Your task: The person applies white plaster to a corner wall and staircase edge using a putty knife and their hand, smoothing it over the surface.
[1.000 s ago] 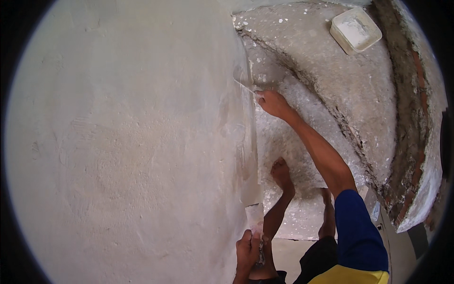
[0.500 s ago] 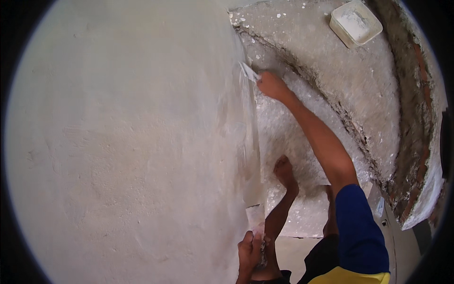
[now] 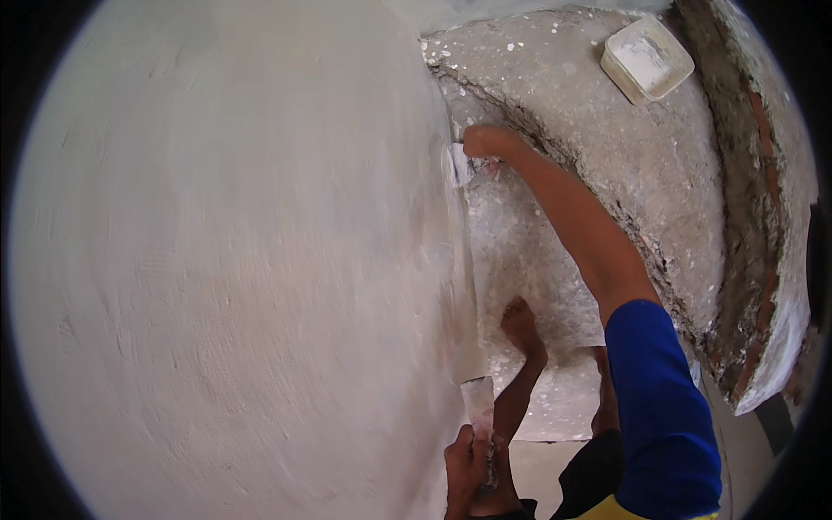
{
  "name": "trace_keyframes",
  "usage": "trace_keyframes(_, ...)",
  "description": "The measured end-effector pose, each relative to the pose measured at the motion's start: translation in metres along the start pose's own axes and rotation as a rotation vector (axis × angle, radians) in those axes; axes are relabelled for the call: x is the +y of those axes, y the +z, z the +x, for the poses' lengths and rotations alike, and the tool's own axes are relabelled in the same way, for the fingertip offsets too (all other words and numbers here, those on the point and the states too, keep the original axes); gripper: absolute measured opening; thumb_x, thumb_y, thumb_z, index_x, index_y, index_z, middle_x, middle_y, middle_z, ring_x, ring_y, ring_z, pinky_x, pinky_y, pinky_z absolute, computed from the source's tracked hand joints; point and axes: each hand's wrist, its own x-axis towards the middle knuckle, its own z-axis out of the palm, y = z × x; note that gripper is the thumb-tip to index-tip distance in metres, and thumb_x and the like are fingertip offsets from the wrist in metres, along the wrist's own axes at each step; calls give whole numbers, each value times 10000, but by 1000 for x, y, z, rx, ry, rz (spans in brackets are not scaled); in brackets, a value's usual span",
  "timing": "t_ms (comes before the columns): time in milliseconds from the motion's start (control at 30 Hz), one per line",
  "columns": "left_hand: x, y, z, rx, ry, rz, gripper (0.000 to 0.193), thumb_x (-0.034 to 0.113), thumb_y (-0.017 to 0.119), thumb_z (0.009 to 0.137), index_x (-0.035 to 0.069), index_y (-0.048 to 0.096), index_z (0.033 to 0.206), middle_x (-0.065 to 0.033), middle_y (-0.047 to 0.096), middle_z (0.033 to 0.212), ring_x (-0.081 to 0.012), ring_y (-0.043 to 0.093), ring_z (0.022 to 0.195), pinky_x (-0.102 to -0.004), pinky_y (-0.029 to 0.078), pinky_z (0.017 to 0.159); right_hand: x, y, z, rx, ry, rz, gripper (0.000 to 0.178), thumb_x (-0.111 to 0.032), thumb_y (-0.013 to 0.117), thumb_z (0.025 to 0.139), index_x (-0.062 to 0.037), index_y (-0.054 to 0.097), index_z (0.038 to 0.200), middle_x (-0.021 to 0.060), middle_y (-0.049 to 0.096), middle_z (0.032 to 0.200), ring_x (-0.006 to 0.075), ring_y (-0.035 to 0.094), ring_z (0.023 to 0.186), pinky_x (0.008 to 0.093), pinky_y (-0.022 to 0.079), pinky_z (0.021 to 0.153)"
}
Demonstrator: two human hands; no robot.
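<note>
My right hand point(image 3: 487, 142) is closed around a putty knife point(image 3: 462, 165), its pale blade against the lower edge of the plastered wall point(image 3: 286, 260), close to the step's far corner. The handle is mostly hidden in the fist. Lower in the view, my left hand point(image 3: 466, 461) grips a second, wider scraper point(image 3: 478, 406), blade pointing up and away from me. That blade carries whitish smears and sits beside the wall's bottom edge, in front of my leg.
A square, cream plastic tub point(image 3: 637, 80) with white paste inside stands on the upper concrete step point(image 3: 598, 113). Rough, broken step edges run down toward the right. My bare foot point(image 3: 521, 325) rests on the lower step. A wall with exposed brick point(image 3: 763, 130) curves along the right side.
My right hand has turned at the wrist, and its putty knife blade has come down along the wall's edge toward me. My left hand and its scraper have shifted slightly right in view.
</note>
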Motion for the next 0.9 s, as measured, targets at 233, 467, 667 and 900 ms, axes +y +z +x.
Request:
trace_keyframes(233,29,-5,10,-14,11,-80,279,221,544,977,-8,500,823,-205,652,695,-358,674,646,-394,506,570,-10,-9,-8,-47,31,33,286,-90,467,857,45,659,1020,199,691,1003,285,703,677,366,590,537)
trace_keyframes(467,15,-3,12,-30,7,-33,269,213,539,980,-5,500,826,-206,672,721,-348,690,672,-384,512,575,-5,-6,-6,3,-46,-84,282,-101,497,797,30,692,953,220,711,908,283,706,628,405,573,577)
trace_keyframes(667,16,-1,9,-44,-32,-12,277,221,520,990,-6,509,833,-205,667,721,-367,689,687,-395,519,594,-4,-4,-9,-5,-78,-207,287,-131,503,758,11,706,902,168,721,795,275,711,636,403,559,652)
trace_keyframes(900,19,2,7,-63,3,-29,254,181,499,997,-24,530,852,-155,684,747,-251,677,694,-347,522,633,3,-3,-26,-10,-143,-211,290,-151,514,739,20,708,870,162,717,742,268,712,640,405,561,704)
